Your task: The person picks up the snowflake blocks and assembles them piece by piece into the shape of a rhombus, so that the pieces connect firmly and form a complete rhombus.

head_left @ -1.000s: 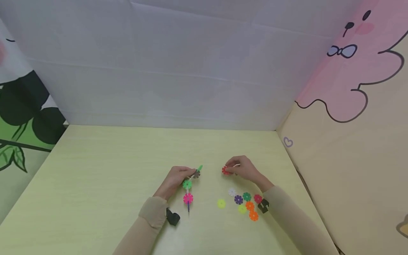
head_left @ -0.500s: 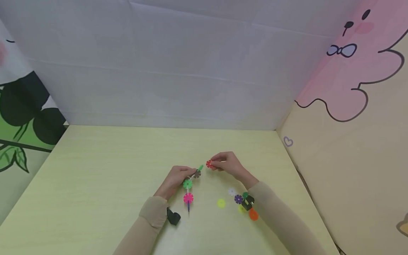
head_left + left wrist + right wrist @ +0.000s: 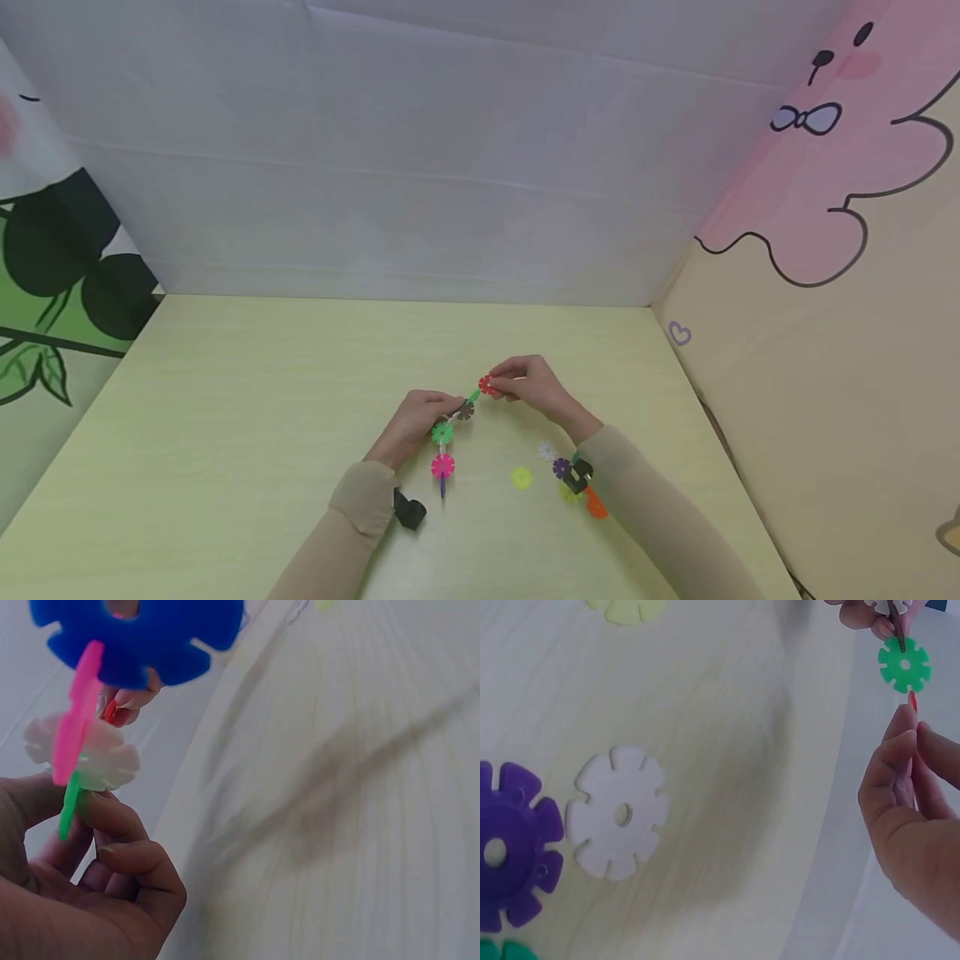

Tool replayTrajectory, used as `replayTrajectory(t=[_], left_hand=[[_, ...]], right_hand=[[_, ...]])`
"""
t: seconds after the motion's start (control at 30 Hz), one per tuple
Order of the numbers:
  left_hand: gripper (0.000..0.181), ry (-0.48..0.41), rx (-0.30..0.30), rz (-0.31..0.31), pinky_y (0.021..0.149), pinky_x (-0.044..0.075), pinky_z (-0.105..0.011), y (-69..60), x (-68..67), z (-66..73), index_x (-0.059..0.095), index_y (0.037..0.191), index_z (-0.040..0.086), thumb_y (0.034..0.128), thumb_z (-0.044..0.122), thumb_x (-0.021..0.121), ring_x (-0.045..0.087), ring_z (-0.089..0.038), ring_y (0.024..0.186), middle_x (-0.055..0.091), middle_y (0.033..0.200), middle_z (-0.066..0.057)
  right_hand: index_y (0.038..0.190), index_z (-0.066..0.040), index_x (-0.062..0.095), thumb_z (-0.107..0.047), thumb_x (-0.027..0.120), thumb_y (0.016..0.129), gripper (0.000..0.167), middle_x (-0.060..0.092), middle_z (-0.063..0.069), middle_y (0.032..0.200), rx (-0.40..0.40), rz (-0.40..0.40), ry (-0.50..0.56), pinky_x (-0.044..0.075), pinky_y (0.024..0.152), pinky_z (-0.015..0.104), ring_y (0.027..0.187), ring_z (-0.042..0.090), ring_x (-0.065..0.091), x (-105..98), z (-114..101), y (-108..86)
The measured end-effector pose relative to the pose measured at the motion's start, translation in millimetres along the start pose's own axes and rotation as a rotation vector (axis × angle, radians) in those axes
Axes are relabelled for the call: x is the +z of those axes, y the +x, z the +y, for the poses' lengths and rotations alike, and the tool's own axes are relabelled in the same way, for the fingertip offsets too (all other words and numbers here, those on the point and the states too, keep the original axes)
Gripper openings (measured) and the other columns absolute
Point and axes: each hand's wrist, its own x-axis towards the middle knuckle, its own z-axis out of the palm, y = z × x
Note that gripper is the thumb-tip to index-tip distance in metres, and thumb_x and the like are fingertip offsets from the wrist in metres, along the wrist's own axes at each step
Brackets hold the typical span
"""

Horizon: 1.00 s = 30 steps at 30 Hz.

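My left hand (image 3: 412,421) pinches a chain of notched plastic discs close to its brown disc (image 3: 466,410). Hanging from that grip are a green disc (image 3: 442,432), a pink disc (image 3: 443,465) and a blue disc (image 3: 150,645). A white disc (image 3: 112,754) sits between the pink and green ones in the left wrist view. At the far end stands another green disc (image 3: 904,665). My right hand (image 3: 536,387) pinches a red disc (image 3: 486,385) by its edge, and its rim meets that end green disc. Whether their notches interlock cannot be told.
Loose discs lie on the pale wooden table (image 3: 300,358): a yellow one (image 3: 521,477), a white one (image 3: 619,814), a purple one (image 3: 510,847) and an orange one (image 3: 597,505). The right forearm covers part of this group. A pale wall (image 3: 405,167) rises behind the table.
My right hand has carried the red disc leftward from beyond the loose discs to the end green disc of the chain. My left hand and the chain have barely moved.
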Motion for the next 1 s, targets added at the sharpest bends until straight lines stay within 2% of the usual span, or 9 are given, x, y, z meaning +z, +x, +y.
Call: replayTrajectory(t=[0.17,0.33,0.4,0.47,0.57,0.63,0.77,1.0], left_hand=[[0.024,0.014,-0.002,0.002,0.075,0.042,-0.032,-1.1,1.5,1.1,0.076,0.093,0.004,0.0886,0.026,0.069,0.057,-0.019,0.088,0.071,0.092,-0.008],[0.025,0.012,-0.008,-0.004,0.078,0.041,-0.033,-1.5,1.8,2.9,0.075,0.094,0.002,0.0891,0.026,0.069,0.057,-0.019,0.091,0.070,0.093,-0.008],[0.025,0.020,-0.013,-0.007,0.080,0.041,-0.034,-2.9,2.3,5.8,0.075,0.095,0.001,0.0899,0.024,0.068,0.057,-0.019,0.092,0.070,0.093,-0.009],[0.025,0.034,-0.019,-0.009,0.079,0.041,-0.034,-9.3,3.5,14.7,0.074,0.097,-0.002,0.0913,0.021,0.066,0.056,-0.021,0.093,0.070,0.094,-0.010],[0.024,0.037,-0.015,-0.012,0.079,0.041,-0.034,-11.4,4.0,18.5,0.073,0.098,-0.002,0.0918,0.019,0.065,0.057,-0.022,0.093,0.070,0.094,-0.011],[0.024,0.026,-0.009,-0.008,0.080,0.041,-0.034,-10.2,4.1,17.1,0.073,0.098,-0.002,0.0909,0.020,0.067,0.057,-0.021,0.093,0.070,0.095,-0.011],[0.023,0.005,0.007,0.008,0.081,0.041,-0.035,-0.4,3.5,5.0,0.075,0.094,0.002,0.0876,0.025,0.070,0.059,-0.019,0.092,0.071,0.092,-0.009],[0.022,0.005,-0.006,0.015,0.080,0.039,-0.035,-1.6,5.0,5.7,0.076,0.092,0.003,0.0878,0.024,0.070,0.059,-0.019,0.092,0.071,0.090,-0.008]], right_hand=[[0.104,-0.003,0.070,-0.010,0.068,0.090,0.016,0.069,0.008,0.090,0.001,-0.026,-0.040,0.051,0.077,0.049,0.079,0.025,0.067,0.9,-2.3,0.0],[0.104,-0.003,0.071,-0.011,0.068,0.090,0.017,0.070,0.007,0.088,-0.017,-0.036,-0.072,0.051,0.076,0.049,0.082,0.036,0.065,0.8,-5.1,0.1],[0.104,-0.004,0.071,-0.011,0.069,0.089,0.017,0.070,0.006,0.087,-0.018,-0.037,-0.072,0.051,0.076,0.050,0.084,0.039,0.064,0.6,-5.4,0.6],[0.104,-0.004,0.071,-0.012,0.069,0.089,0.017,0.071,0.006,0.086,-0.019,-0.035,-0.072,0.050,0.076,0.050,0.084,0.041,0.063,0.4,-4.7,1.7],[0.102,-0.005,0.072,-0.014,0.070,0.088,0.017,0.071,0.005,0.085,-0.021,-0.034,-0.082,0.051,0.075,0.051,0.084,0.039,0.064,0.3,-4.2,2.7],[0.101,-0.005,0.072,-0.014,0.071,0.088,0.016,0.071,0.005,0.084,-0.024,-0.031,-0.093,0.051,0.075,0.050,0.083,0.037,0.066,0.6,-4.6,3.1],[0.100,-0.004,0.072,-0.014,0.071,0.088,0.015,0.071,0.005,0.082,-0.019,-0.028,-0.103,0.051,0.075,0.051,0.082,0.035,0.067,1.5,-7.1,2.6],[0.098,-0.005,0.072,-0.013,0.072,0.087,0.014,0.071,0.004,0.082,-0.001,-0.037,-0.120,0.051,0.075,0.051,0.077,0.026,0.068,3.9,-4.9,4.1]])
